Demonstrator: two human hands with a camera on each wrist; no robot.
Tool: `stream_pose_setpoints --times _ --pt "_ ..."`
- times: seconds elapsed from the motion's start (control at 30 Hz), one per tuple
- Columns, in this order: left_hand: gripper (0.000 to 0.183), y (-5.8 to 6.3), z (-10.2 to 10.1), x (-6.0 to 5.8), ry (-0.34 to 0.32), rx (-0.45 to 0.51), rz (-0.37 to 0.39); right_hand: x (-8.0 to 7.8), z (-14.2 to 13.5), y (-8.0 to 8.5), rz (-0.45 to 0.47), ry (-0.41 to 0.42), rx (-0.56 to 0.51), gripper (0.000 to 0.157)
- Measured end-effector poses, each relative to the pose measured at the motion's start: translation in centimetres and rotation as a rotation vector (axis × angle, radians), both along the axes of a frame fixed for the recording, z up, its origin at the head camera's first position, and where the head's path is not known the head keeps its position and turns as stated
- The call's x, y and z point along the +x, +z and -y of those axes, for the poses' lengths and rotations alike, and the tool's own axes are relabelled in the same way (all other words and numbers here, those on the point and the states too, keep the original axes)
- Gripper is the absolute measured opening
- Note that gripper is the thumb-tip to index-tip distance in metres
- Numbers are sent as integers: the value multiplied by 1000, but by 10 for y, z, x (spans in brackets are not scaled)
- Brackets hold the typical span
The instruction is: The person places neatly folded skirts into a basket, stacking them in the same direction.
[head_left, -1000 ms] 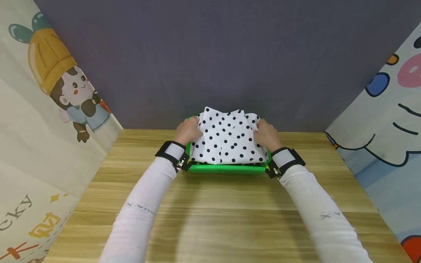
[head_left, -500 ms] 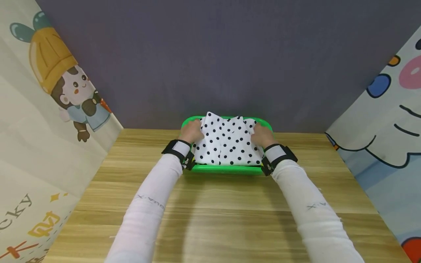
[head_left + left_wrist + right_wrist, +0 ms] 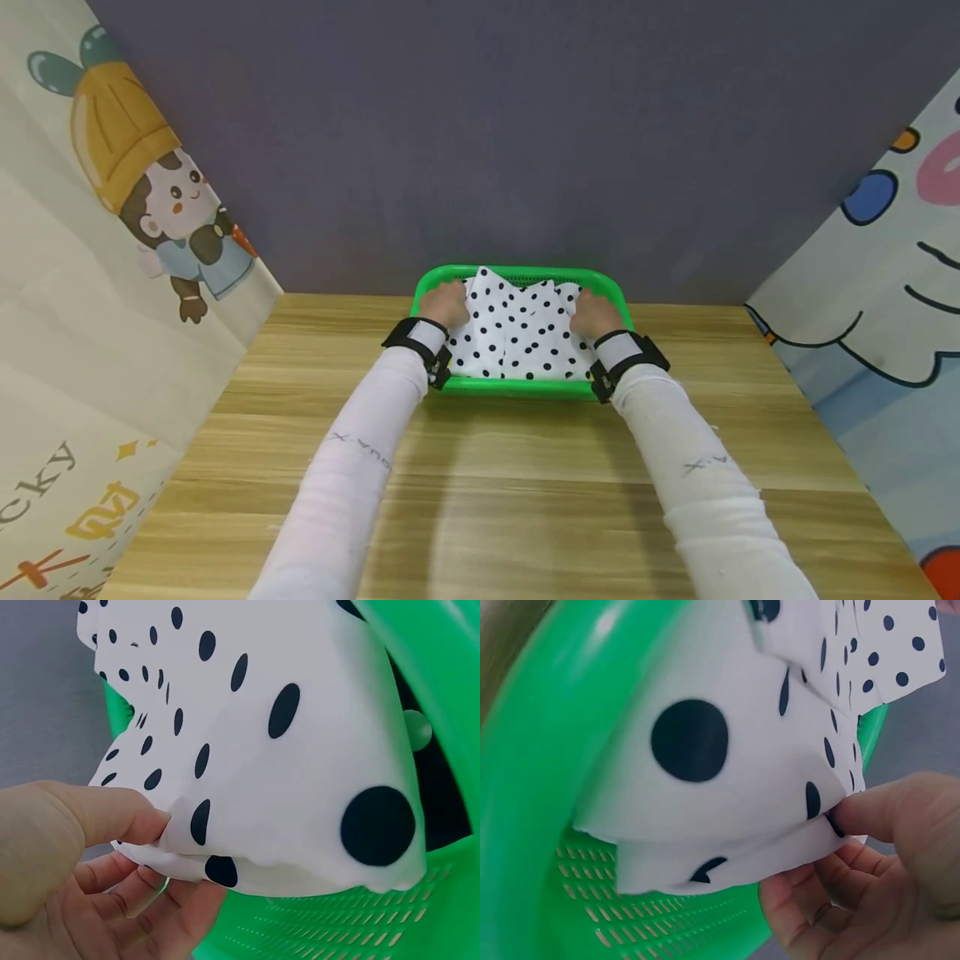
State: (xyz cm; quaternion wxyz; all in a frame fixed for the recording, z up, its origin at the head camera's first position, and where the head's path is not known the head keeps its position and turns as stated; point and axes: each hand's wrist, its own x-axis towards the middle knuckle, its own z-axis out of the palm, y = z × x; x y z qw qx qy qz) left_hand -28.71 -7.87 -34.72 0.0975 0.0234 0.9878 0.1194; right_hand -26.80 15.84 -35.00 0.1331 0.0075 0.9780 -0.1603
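Note:
A folded white cloth with black polka dots (image 3: 517,333) lies within the green plastic basket (image 3: 517,388), its upper edge uneven at the far side. My left hand (image 3: 446,305) pinches the cloth's left side between thumb and fingers; in the left wrist view the thumb presses on top and the fingers curl beneath. On the opposite side my right hand (image 3: 596,315) pinches the cloth the same way, with the basket's slotted wall (image 3: 660,915) below it. What lies under the cloth is mostly hidden; a dark patch shows beside it in the left wrist view.
The basket stands on a wood-grain table (image 3: 495,500), near a dark grey panel (image 3: 487,150) at the back. Sheets with cartoon prints flank both sides, one at the left (image 3: 45,267) and one at the right (image 3: 885,417).
Both hands have lowered the polka-dot cloth deeper into the basket and come slightly closer together. More of the basket's far rim is visible now.

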Motion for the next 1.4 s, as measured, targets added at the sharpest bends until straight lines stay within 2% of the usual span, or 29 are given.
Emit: stream_pose_setpoints --times 0.37,0.6,0.83,1.0,1.23,1.4 --pt "24 -3 0 0 -4 4 27 -3 -4 -9 20 24 -36 53" --pt "21 -7 -1 0 -13 -11 18 -4 -11 -15 31 69 -41 41" --pt "20 -14 0 -2 -1 -18 38 0 -13 -14 95 96 5 51" --pt "18 -18 6 -4 -10 0 120 1 -13 -13 143 114 59 56" --pt "13 -6 12 9 -63 30 151 5 -16 -11 120 139 15 57" --pt "9 1 16 14 -116 58 122 9 -21 -7 9 174 -30 47"
